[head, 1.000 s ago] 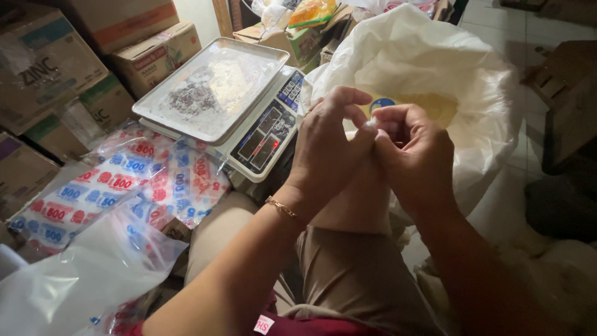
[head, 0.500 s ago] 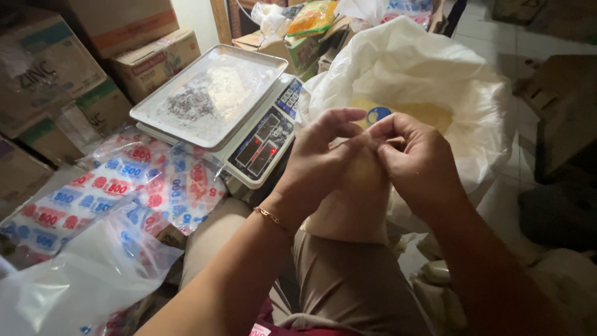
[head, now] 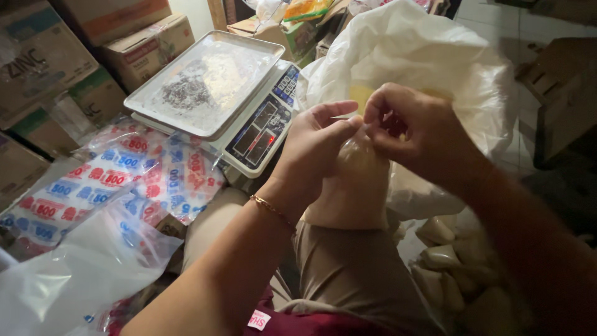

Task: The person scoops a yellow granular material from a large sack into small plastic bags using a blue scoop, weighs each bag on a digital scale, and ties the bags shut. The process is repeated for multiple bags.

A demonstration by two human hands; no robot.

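A small clear plastic bag [head: 351, 186] filled with a pale powder stands on my thigh. My left hand [head: 314, 149] pinches its neck from the left, a thin gold bracelet on the wrist. My right hand [head: 413, 127] grips the twisted top of the same bag from the right, fingers curled over it. Behind both hands gapes a large white sack [head: 429, 56] with yellowish powder inside.
A digital scale [head: 261, 127] with a steel tray [head: 205, 81] stands left of my hands. Printed red-and-blue plastic bags [head: 124, 174] lie beside it, cardboard boxes [head: 68, 56] behind. Several filled small bags [head: 448, 261] pile at lower right. A clear plastic sheet [head: 74, 274] lies at lower left.
My hands have shifted slightly apart on the bag's top; the left fingers have straightened and the right hand has lifted the neck. The view has tilted a little.
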